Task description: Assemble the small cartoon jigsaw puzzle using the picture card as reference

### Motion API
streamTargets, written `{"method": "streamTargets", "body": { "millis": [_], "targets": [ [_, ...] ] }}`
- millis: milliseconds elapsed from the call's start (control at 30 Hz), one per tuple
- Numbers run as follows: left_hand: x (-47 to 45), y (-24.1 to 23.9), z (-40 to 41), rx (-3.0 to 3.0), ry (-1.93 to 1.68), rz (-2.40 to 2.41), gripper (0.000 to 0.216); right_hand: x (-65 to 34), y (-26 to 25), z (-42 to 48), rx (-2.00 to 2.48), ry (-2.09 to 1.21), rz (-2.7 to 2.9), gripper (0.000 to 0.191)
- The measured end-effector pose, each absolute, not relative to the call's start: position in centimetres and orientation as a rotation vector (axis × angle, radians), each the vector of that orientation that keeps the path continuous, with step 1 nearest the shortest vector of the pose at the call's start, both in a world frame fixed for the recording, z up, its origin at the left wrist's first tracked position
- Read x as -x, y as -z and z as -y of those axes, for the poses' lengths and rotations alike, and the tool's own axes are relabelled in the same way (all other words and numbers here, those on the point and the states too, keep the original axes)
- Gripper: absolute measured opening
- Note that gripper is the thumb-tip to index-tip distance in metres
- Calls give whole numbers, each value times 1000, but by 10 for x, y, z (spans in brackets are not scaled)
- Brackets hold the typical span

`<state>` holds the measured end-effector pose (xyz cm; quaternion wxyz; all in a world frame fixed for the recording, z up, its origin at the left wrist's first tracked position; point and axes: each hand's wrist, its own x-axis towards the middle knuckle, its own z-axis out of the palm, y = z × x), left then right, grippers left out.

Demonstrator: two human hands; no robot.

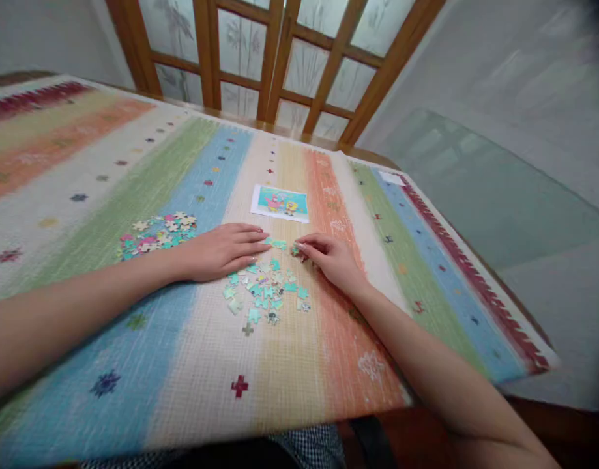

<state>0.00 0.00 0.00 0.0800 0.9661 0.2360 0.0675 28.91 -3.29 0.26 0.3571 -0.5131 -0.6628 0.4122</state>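
Observation:
My left hand (225,251) lies flat on the striped cloth (133,365), fingers stretched toward a joined teal puzzle piece (278,244). My right hand (328,257) rests to its right, fingertips pinched on a small teal piece (295,249). Just below both hands lies a loose cluster of teal puzzle pieces (264,293). A second heap of pink and white pieces (157,234) sits left of my left hand. Beyond the hands lies a small cartoon reference picture (280,202).
The striped cloth covers a wooden table whose right edge (475,260) drops to a pale floor. A wooden lattice screen (274,58) stands behind the table. A white label (392,177) lies at the cloth's far right corner.

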Motion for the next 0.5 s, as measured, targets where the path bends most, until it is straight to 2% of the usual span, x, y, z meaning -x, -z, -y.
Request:
{"method": "streamTargets", "body": {
  "millis": [300, 500],
  "targets": [
    [1, -2, 1, -2885, -220, -709, 51, -298, -2, 27, 1413, -743, 1985, 20],
    [0, -1, 1, -2880, -224, -709, 50, -303, 0, 23, 1423, -760, 2023, 19]
  ]
}}
